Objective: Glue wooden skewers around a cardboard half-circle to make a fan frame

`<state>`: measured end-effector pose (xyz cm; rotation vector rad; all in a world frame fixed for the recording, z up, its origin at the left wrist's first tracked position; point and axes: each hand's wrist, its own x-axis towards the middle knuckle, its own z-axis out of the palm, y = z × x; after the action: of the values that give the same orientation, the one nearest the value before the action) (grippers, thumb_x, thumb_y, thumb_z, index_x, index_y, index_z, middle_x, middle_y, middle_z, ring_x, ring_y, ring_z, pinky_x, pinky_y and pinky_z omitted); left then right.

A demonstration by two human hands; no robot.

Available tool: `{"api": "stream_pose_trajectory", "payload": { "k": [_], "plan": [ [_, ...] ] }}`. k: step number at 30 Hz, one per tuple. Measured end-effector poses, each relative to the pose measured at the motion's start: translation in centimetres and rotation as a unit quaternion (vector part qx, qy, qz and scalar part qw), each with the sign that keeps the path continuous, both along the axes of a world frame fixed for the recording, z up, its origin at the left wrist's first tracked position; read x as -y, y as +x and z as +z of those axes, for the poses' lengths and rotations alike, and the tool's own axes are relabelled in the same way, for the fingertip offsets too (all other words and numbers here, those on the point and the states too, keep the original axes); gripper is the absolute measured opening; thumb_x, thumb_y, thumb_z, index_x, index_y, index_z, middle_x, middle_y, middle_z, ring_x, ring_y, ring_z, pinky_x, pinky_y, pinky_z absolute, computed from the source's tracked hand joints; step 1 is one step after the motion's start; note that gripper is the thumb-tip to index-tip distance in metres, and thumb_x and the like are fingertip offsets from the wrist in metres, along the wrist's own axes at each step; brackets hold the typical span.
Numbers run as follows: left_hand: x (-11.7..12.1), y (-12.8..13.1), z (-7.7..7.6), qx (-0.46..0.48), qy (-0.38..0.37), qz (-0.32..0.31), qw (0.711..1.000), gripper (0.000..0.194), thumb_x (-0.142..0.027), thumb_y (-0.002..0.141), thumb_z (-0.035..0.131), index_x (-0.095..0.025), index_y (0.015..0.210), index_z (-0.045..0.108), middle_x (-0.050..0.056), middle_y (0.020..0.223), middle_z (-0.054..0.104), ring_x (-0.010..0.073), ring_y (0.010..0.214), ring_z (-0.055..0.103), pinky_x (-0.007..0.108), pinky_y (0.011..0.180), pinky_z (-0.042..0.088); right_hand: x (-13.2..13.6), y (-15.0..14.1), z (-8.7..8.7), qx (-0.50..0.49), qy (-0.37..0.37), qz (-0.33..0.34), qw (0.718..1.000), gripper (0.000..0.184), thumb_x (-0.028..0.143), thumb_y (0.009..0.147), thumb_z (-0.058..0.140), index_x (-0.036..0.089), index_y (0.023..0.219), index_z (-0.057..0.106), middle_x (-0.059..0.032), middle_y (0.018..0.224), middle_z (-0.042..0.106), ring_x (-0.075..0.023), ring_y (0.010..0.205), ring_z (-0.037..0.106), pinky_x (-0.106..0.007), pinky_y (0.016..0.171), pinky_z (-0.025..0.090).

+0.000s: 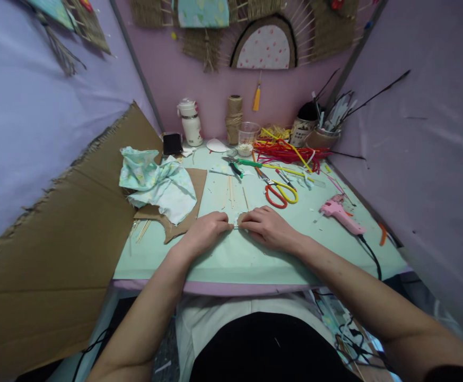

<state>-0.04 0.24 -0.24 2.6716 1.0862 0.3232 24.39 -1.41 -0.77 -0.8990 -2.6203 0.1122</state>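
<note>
At the near middle of the table, my left hand [208, 232] and my right hand [270, 227] meet over a small cardboard piece [241, 218] with a pale edge. The fingers of my right hand are closed on it and hide most of it. My left thumb and fingers pinch at its left end, where a thin whitish strip shows. Several thin bamboo sticks [231, 191] lie just beyond my fingers. Past my right hand rest scissors [277, 194] with one red and one yellow handle.
Patterned cloth [163, 185] lies on a cut cardboard sheet [200, 185] at left. Green-handled pliers [247, 162] lie farther back. A pink glue gun [342, 216] with a black cord is at right. A bottle [191, 122], twine spool [234, 119] and plastic cup [247, 139] stand behind.
</note>
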Motion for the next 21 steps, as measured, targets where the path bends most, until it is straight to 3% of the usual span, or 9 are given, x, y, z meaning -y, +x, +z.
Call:
{"api": "stream_pose_trajectory", "payload": {
  "k": [21],
  "plan": [
    [0.16, 0.09, 0.34, -0.001, 0.003, 0.003, 1.000, 0.030, -0.032, 0.102, 0.044, -0.020, 0.094, 0.071, 0.004, 0.087, 0.063, 0.0177, 0.085, 0.059, 0.027, 0.071, 0.040, -0.06, 0.00, 0.10, -0.004, 0.007, 0.006, 1.000, 0.029, 0.010, 0.087, 0.054, 0.021, 0.111, 0.067, -0.0058, 0.111, 0.070, -0.0192, 0.095, 0.058, -0.035, 0.083, 0.036]
  ]
}}
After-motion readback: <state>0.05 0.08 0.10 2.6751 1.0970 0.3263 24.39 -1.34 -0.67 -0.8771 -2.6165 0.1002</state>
